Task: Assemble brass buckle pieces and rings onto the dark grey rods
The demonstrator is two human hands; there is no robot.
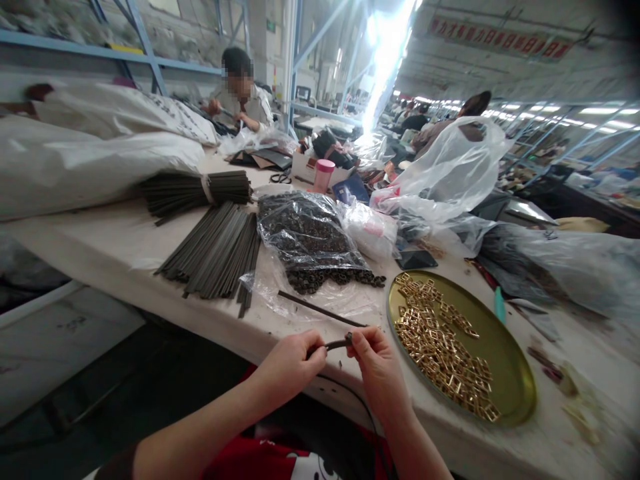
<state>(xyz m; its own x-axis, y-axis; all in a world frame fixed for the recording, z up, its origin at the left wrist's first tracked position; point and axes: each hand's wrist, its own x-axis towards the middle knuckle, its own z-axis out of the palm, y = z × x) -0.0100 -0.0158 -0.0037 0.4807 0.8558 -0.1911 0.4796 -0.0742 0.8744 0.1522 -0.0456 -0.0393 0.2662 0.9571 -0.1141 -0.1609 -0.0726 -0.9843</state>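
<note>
A thin dark strap point(337, 345) bends slightly between my two hands, just above the table's front edge. My left hand point(295, 360) is closed around one stretch of it. At the other end, the thumb and fingers of my right hand point(375, 367) pinch a small dark loop point(349, 338) at the strap; whether the strap passes through it cannot be made out. Another dark strip point(320, 309) lies on the table just beyond my hands. Farther back, a clear plastic bag point(310, 233) spills many small dark loops point(310, 280) from its open side.
Right of my hands sits a round gold tray point(517, 390) holding many gold buckles point(440, 347). Loose dark strips point(215, 253) and a tied bundle point(200, 190) lie left. A pink-lidded jar point(324, 177), a phone point(417, 259) and plastic bags stand behind. A person point(245, 100) sits across the table.
</note>
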